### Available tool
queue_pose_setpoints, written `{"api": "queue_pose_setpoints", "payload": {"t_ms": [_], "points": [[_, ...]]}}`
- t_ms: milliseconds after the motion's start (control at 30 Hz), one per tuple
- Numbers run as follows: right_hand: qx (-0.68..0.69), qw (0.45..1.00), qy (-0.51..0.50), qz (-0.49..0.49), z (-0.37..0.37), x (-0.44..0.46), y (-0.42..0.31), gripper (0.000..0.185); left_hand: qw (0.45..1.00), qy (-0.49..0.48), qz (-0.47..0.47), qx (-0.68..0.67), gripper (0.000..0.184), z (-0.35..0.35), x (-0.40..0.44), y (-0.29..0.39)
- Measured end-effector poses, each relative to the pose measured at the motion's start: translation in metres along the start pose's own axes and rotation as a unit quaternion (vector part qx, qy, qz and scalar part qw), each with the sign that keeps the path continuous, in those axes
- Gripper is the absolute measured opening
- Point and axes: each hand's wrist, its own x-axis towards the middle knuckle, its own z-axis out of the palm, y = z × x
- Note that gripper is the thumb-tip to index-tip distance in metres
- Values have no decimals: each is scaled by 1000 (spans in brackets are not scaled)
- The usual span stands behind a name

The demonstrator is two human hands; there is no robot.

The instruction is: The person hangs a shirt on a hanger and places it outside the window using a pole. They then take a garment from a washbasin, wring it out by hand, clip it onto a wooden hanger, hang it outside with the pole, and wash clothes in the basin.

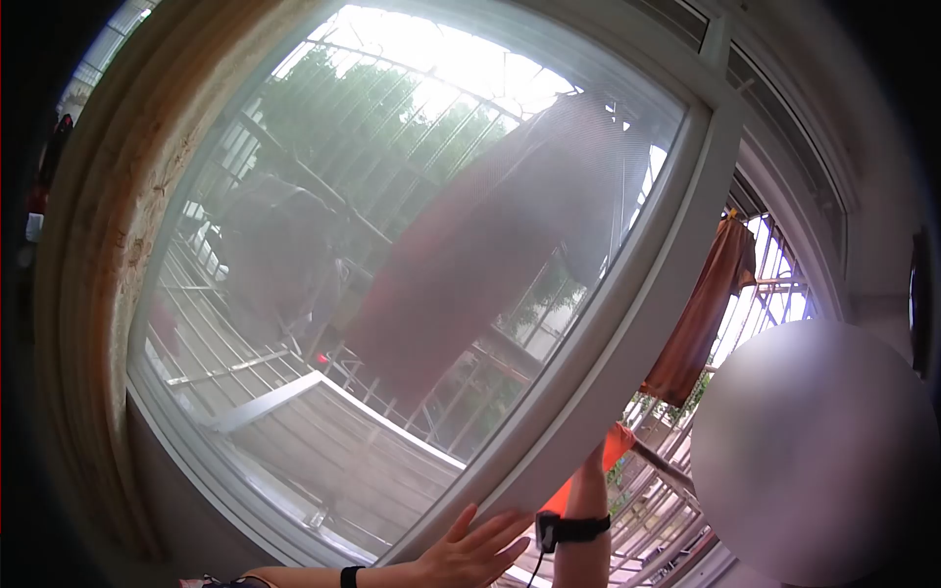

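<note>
My left hand [472, 551] lies on the lower part of the white window frame [627, 343], fingers stretched out and the thumb apart, holding nothing. A black band [350, 576] circles its wrist. My right hand [592, 463] reaches up past the frame's edge into the opening. Its fingers are hidden behind the frame, so I cannot tell whether they grip anything. Bright orange cloth [619, 446] shows beside this hand and behind the wrist. On the right wrist sits a black strapped device [573, 530] with a thin cable.
Beyond the hazy glass pane [294, 137], a large dark reddish cloth [470, 245] hangs before metal bars. Brown trousers [698, 318] hang outside the opening. A metal pole [663, 465] runs near my right hand. A blurred round patch [814, 451] covers the right side.
</note>
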Motion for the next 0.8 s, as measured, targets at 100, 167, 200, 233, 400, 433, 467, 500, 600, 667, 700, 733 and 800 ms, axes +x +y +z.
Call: {"api": "queue_pose_setpoints", "payload": {"t_ms": [100, 167, 200, 233, 400, 433, 467, 500, 600, 667, 700, 733, 800], "points": [[10, 999, 23, 27, -7, 32, -7, 19, 999, -28, 19, 2, 42, 8, -7, -5], [10, 999, 20, 32, -9, 41, -15, 19, 999, -29, 28, 18, 40, 5, -10, -5], [12, 999, 16, 33, -8, 46, -20, 20, 998, -39, 30, 37, 38, 4, -11, -4], [13, 999, 12, 34, -6, 50, -24, 20, 998, -39, 28, 41, 38, 2, -11, -5], [23, 999, 1, 37, 3, 72, -35, 20, 998, -46, 46, 24, 33, 0, -10, -11], [23, 999, 0, 37, 4, 75, -35, 20, 996, -65, 51, 28, 32, -2, -10, -11], [24, 999, -2, 38, 5, 77, -36, 20, 997, -54, 48, 19, 29, -3, -9, -11], [25, 999, -4, 38, 5, 78, -36, 20, 997, -52, 47, 23, 29, 0, -8, -12], [25, 999, -12, 41, 5, 79, -36, 20, 993, -8, 62, 101, 28, 7, -8, -12], [26, 999, -16, 43, 6, 79, -35, 20, 991, -3, 68, 114, 26, 7, -8, -12], [24, 999, -18, 44, 6, 78, -36, 20, 991, -3, 66, 117, 26, 7, -7, -11], [25, 998, -21, 45, 6, 76, -35, 21, 990, -5, 65, 123, 26, 6, -6, -10], [25, 998, -26, 47, 6, 71, -34, 21, 989, -9, 64, 131, 25, 2, -5, -9]]}}
